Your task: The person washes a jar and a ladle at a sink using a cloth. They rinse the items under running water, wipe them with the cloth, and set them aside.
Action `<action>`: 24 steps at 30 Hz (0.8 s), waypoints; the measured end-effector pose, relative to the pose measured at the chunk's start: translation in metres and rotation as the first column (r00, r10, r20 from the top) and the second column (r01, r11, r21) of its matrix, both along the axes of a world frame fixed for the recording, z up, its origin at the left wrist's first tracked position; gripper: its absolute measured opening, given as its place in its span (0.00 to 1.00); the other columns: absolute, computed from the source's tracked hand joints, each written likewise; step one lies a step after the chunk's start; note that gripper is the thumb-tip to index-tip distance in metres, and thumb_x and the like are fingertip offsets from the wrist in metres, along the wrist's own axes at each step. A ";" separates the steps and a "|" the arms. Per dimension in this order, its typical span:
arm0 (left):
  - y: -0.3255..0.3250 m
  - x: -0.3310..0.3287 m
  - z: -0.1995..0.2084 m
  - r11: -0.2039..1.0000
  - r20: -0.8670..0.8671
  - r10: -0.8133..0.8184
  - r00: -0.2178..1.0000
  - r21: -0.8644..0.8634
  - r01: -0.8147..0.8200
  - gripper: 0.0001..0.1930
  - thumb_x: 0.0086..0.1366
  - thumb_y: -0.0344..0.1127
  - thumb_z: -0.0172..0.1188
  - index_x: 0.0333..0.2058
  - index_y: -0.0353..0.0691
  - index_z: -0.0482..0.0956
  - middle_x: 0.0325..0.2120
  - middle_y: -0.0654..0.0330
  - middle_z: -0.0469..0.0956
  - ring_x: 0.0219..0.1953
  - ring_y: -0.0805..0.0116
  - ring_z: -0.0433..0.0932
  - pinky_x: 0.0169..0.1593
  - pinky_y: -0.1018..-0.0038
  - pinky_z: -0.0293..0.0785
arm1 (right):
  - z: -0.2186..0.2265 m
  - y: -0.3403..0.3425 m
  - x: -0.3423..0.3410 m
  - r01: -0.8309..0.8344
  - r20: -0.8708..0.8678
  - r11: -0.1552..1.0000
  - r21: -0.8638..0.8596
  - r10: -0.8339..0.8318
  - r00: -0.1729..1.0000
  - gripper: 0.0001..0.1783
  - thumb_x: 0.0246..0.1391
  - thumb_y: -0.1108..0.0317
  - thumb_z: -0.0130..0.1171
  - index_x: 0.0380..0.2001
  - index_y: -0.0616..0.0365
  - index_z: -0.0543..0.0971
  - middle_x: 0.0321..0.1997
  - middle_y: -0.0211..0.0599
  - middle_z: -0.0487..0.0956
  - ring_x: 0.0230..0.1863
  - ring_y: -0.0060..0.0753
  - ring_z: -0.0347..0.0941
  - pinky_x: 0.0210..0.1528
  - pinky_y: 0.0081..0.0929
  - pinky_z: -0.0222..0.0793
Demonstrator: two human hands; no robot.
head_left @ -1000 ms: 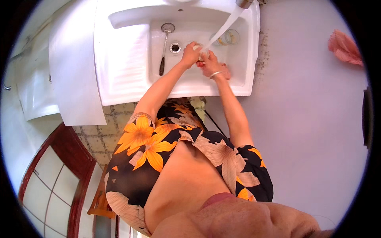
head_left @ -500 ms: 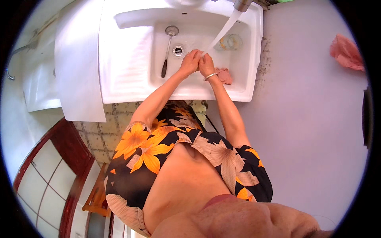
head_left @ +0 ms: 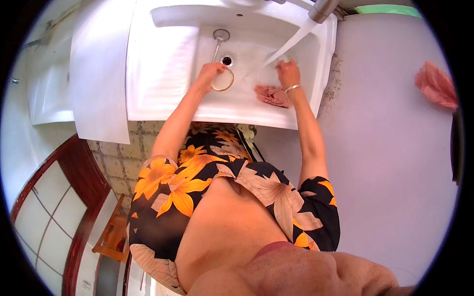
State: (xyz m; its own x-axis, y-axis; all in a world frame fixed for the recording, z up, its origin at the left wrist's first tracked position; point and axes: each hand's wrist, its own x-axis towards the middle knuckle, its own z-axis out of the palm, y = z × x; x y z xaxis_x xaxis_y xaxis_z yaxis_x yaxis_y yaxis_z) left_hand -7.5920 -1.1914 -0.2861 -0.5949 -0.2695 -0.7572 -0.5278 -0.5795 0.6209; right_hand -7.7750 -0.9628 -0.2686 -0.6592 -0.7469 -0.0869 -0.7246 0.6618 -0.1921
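My left hand (head_left: 211, 74) is closed on the edge of a round, gold-rimmed jar lid (head_left: 223, 89), held over the sink basin beside the drain. Under that hand lies a metal ladle (head_left: 221, 35), its dark handle now hidden. My right hand (head_left: 289, 75), with a bracelet at the wrist, is at a clear glass jar (head_left: 272, 55) on the right side of the basin. Its fingers seem closed on the jar, though blur and running water hide the exact grip. A wet pink cloth (head_left: 273, 96) lies crumpled left of my right wrist.
Water runs from the faucet (head_left: 323, 10) into the white sink (head_left: 308, 111). The drain (head_left: 226, 60) shows in the basin. To the right, a grey counter (head_left: 385, 148) bears another pink cloth (head_left: 436, 85). A white board (head_left: 101, 74) lies across the sink's left end.
My hands were together under the water and have parted. The left moved left with the lid; the right moved right to the jar. The wet cloth shows more fully.
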 end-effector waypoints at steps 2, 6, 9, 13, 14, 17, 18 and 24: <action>-0.025 0.026 -0.010 0.996 -0.052 0.072 0.996 -0.045 -0.074 0.12 0.60 0.37 0.52 0.32 0.32 0.76 0.29 0.57 0.74 0.32 0.68 0.73 0.31 0.75 0.71 | 0.025 -0.025 0.046 -0.236 0.029 0.971 0.019 0.236 0.971 0.06 0.47 0.66 0.57 0.26 0.57 0.74 0.25 0.40 0.77 0.39 0.44 0.69 0.37 0.39 0.66; -0.047 0.038 0.012 0.987 -0.049 -0.141 0.989 0.068 0.144 0.17 0.59 0.44 0.55 0.31 0.32 0.77 0.24 0.58 0.73 0.25 0.70 0.72 0.28 0.77 0.68 | 0.070 -0.051 0.092 -0.300 0.094 0.941 -0.157 0.317 0.944 0.07 0.44 0.68 0.58 0.25 0.59 0.73 0.25 0.39 0.77 0.37 0.42 0.70 0.36 0.38 0.67; -0.028 0.045 0.028 0.942 -0.036 -0.242 0.970 -0.250 0.226 0.20 0.56 0.45 0.59 0.36 0.31 0.78 0.23 0.57 0.76 0.27 0.70 0.74 0.32 0.74 0.71 | 0.100 -0.070 0.104 -0.231 0.113 0.947 -0.223 0.261 0.959 0.07 0.44 0.68 0.59 0.25 0.59 0.73 0.25 0.40 0.77 0.34 0.41 0.71 0.34 0.37 0.67; -0.004 0.053 0.062 0.562 0.072 -0.574 0.816 -0.690 0.456 0.51 0.39 0.57 0.70 0.60 0.41 0.58 0.46 0.47 0.73 0.47 0.58 0.74 0.50 0.67 0.69 | 0.136 -0.077 0.103 -0.088 0.145 0.951 -0.296 0.136 0.980 0.09 0.43 0.66 0.61 0.22 0.59 0.74 0.25 0.40 0.76 0.32 0.41 0.70 0.32 0.36 0.67; -0.005 0.048 0.068 0.577 0.021 -0.591 0.806 -0.688 0.441 0.58 0.29 0.59 0.73 0.61 0.45 0.56 0.51 0.46 0.69 0.55 0.54 0.67 0.55 0.65 0.64 | 0.142 -0.079 0.101 -0.044 0.222 0.940 -0.338 0.125 0.967 0.10 0.42 0.65 0.62 0.21 0.58 0.74 0.24 0.39 0.76 0.31 0.40 0.70 0.31 0.36 0.67; -0.001 0.039 0.074 0.424 -0.052 -0.629 0.776 -0.859 0.286 0.54 0.30 0.58 0.72 0.58 0.43 0.60 0.45 0.48 0.73 0.49 0.53 0.72 0.50 0.64 0.68 | 0.152 -0.084 0.112 0.016 0.307 0.923 -0.384 0.111 0.945 0.12 0.40 0.63 0.64 0.18 0.58 0.75 0.23 0.38 0.75 0.30 0.39 0.70 0.32 0.35 0.67; 0.001 0.036 0.077 0.426 -0.057 -0.627 0.777 -0.860 0.281 0.54 0.30 0.58 0.72 0.58 0.43 0.60 0.45 0.48 0.73 0.49 0.53 0.72 0.50 0.64 0.68 | 0.155 -0.085 0.116 0.032 0.321 0.918 -0.394 0.105 0.941 0.13 0.39 0.62 0.65 0.16 0.58 0.75 0.21 0.36 0.75 0.30 0.39 0.70 0.34 0.35 0.67; 0.010 0.039 0.084 0.420 0.038 -0.619 0.785 -0.829 0.371 0.42 0.32 0.52 0.71 0.48 0.42 0.67 0.30 0.50 0.79 0.35 0.50 0.78 0.40 0.61 0.73 | 0.160 -0.082 0.139 -0.020 -0.020 0.673 -0.740 0.008 1.000 0.34 0.30 0.61 0.74 0.42 0.62 0.71 0.44 0.42 0.72 0.45 0.39 0.70 0.49 0.34 0.65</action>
State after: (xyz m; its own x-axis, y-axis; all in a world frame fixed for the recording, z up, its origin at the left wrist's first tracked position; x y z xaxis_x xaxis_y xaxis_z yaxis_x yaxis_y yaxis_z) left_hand -7.5533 -1.1815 -0.2022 -0.9429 -0.2481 -0.2222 -0.3206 0.4956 0.8072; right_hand -7.6357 -1.0448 -0.1086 -0.6448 -0.5722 0.5067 -0.7390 0.2974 -0.6045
